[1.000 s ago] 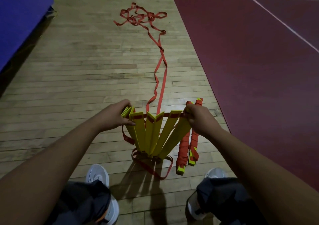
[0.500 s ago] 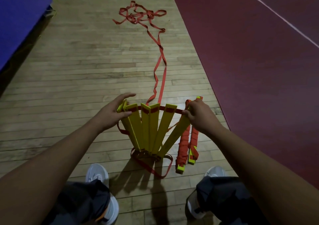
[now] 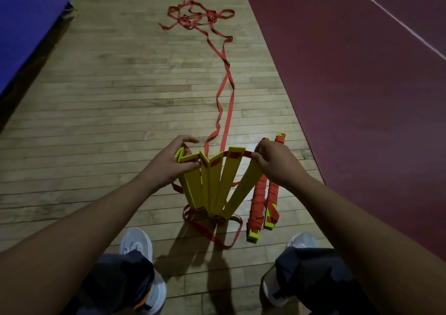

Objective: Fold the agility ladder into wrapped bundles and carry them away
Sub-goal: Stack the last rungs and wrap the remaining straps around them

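Note:
Several yellow ladder rungs [image 3: 217, 184] stand fanned on the wooden floor, bottoms together, tops spread. My left hand [image 3: 171, 162] grips the leftmost rung tops, thumb in front and fingers curled over them. My right hand [image 3: 275, 162] pinches the top of the rightmost rung and the red strap there. Loose red strap [image 3: 226, 83] trails away from the rungs to a tangled heap [image 3: 198, 17] farther up the floor. Two bundles wrapped in red strap [image 3: 264, 201] lie on the floor just right of the fan, under my right wrist.
My two white shoes [image 3: 136, 242] and dark trouser legs are at the bottom. A red court surface [image 3: 362, 85] with white lines borders the wood on the right. A blue mat [image 3: 26, 22] lies along the far left.
My left hand has closed back over the left rung tops after opening its fingers half a second ago. The fan has drawn slightly tighter; my right hand has barely moved.

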`<control>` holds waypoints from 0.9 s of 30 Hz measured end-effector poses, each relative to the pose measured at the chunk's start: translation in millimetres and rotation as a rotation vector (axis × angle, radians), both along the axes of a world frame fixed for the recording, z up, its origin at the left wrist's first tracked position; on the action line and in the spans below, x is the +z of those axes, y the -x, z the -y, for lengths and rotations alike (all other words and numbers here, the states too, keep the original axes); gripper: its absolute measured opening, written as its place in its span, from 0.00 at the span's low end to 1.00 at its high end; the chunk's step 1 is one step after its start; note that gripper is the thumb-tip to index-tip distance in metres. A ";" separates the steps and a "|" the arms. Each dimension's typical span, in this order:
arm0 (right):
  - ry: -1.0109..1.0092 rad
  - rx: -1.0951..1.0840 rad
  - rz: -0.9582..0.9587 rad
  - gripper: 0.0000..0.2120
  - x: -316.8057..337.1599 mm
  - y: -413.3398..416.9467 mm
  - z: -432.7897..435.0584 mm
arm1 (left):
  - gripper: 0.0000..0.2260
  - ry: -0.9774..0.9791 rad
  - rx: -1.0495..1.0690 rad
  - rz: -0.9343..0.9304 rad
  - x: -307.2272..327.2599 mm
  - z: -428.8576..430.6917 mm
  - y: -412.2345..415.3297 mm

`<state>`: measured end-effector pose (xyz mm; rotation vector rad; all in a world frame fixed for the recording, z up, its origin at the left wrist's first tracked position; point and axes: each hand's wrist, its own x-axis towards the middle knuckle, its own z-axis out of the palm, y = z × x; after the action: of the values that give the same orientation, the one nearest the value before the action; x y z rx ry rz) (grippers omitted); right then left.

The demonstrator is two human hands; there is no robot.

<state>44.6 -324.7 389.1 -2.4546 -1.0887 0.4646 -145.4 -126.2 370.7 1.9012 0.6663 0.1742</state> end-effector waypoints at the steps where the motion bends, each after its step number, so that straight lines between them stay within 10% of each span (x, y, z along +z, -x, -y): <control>1: -0.002 -0.004 0.009 0.10 0.6 -0.3 -0.2 | 0.18 -0.041 0.007 0.008 -1.3 -1.1 0.5; 17: -0.043 0.067 0.018 0.12 1.4 9.5 -8.0 | 0.22 0.120 -0.117 0.039 3.4 3.8 -7.8; 27: -0.030 0.119 -0.041 0.10 -0.1 10.5 -4.3 | 0.18 -0.180 -0.046 0.019 3.8 11.6 -8.9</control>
<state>34.1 -320.3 389.0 -2.3532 -1.2208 0.5286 -136.5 -137.9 374.5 2.0824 0.6107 0.2291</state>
